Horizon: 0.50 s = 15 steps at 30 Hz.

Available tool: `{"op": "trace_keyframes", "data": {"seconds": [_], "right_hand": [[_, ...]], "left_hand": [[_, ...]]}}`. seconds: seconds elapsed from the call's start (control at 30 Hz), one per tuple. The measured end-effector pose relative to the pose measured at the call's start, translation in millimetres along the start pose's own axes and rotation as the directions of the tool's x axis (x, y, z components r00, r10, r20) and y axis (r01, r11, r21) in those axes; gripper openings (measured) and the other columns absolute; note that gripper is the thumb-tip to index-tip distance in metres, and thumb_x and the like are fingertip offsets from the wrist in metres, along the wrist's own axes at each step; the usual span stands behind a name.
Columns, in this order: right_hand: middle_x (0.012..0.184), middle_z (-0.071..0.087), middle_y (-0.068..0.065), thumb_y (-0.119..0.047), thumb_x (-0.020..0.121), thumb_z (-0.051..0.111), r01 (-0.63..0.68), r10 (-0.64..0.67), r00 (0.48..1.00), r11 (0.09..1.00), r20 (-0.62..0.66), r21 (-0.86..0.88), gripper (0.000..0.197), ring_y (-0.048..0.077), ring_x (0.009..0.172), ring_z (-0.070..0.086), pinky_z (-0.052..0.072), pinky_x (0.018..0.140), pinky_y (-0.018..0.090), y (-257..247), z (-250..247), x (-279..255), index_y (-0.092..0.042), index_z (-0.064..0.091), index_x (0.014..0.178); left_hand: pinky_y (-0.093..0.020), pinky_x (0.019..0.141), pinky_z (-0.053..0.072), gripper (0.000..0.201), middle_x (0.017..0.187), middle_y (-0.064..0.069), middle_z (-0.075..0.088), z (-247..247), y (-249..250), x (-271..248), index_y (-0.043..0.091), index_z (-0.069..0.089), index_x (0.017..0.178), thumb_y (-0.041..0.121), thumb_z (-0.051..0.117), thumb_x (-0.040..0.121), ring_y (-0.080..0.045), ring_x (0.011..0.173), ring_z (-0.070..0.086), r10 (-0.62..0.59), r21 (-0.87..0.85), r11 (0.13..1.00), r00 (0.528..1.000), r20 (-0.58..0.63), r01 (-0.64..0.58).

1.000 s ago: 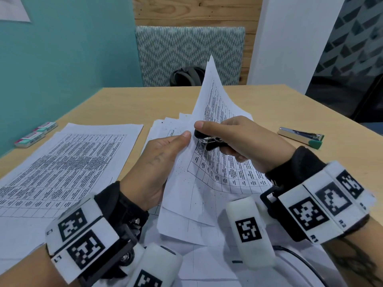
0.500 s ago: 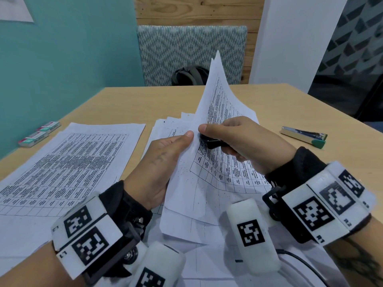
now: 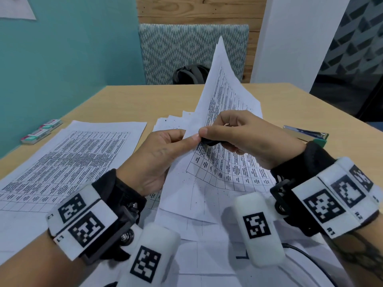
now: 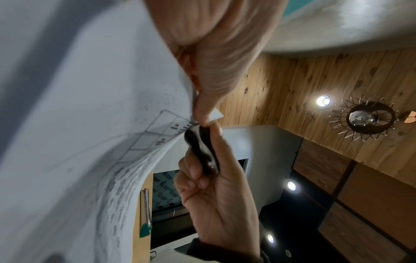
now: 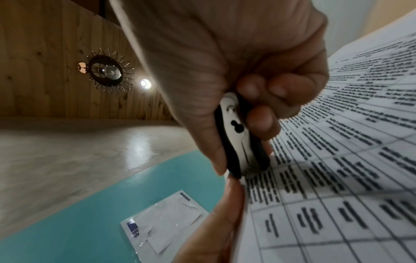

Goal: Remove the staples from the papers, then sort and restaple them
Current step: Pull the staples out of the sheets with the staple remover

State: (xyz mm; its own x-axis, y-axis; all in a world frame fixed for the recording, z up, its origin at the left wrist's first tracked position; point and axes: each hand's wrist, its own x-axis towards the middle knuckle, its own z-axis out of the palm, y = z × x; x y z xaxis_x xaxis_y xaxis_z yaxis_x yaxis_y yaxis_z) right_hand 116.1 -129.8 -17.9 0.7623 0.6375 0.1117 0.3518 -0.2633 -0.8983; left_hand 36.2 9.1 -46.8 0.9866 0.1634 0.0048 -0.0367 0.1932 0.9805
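Left hand [image 3: 154, 156] pinches corner of printed white table sheets [image 3: 219, 162], lifted off surface to steady staple | right hand [image 3: 248, 137] squeezes black claw staple remover [image 4: 201, 149] closed at that corner.

Even, soft indoor light fills the head view; the tabletop [image 3: 128, 104] shows no glare and shadows under the papers [image 3: 217, 162] are faint. Straight edges bow toward the corners from the wide lens. In both wrist views recessed ceiling lamps [image 4: 323, 100] burn out to white spots, and one lamp [image 5: 145, 83] throws a pale sheen on the ceiling. The left hand [image 4: 213, 44] and right hand [image 5: 225, 53] sit close and blurred; printed text smears near the frame edges.
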Motion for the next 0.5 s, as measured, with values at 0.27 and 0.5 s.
{"op": "trace_keyframes", "data": {"seconds": [0.27, 0.5], "right_hand": [[0.076, 0.067, -0.005, -0.029, 0.073, 0.077, 0.212, -0.192, 0.977, 0.922, 0.093, -0.324, 0.022, 0.008, 0.067, 0.055, 0.044, 0.066, 0.03, -9.9, -10.5, -10.0, -0.015, 0.064, 0.085], [0.057, 0.052, -0.006, -0.04, 0.079, 0.068, 0.159, -0.163, 0.986, 0.919, 0.02, -0.36, 0.036, 0.007, 0.051, 0.041, 0.031, 0.051, 0.023, -10.7, -7.3, -9.1, -0.004, 0.061, 0.078]], "left_hand": [[-0.029, 0.064, 0.042, 0.005, 0.077, -0.014, 0.057, 0.6, -0.5, 1.8, 0.002, 0.063, 0.083, 0.006, 0.06, 0.084, -0.021, 0.069, 0.052, 0.012, 0.089, 0.996, 0.998, -0.061, -0.006], [-0.035, 0.091, 0.049, 0.031, 0.104, -0.023, 0.067, -2.5, 2.4, 1.6, 0.0, 0.067, 0.096, 0.013, 0.069, 0.068, -0.025, 0.093, 0.06, 0.07, 0.117, 0.991, 0.997, -0.016, -0.068]]}}
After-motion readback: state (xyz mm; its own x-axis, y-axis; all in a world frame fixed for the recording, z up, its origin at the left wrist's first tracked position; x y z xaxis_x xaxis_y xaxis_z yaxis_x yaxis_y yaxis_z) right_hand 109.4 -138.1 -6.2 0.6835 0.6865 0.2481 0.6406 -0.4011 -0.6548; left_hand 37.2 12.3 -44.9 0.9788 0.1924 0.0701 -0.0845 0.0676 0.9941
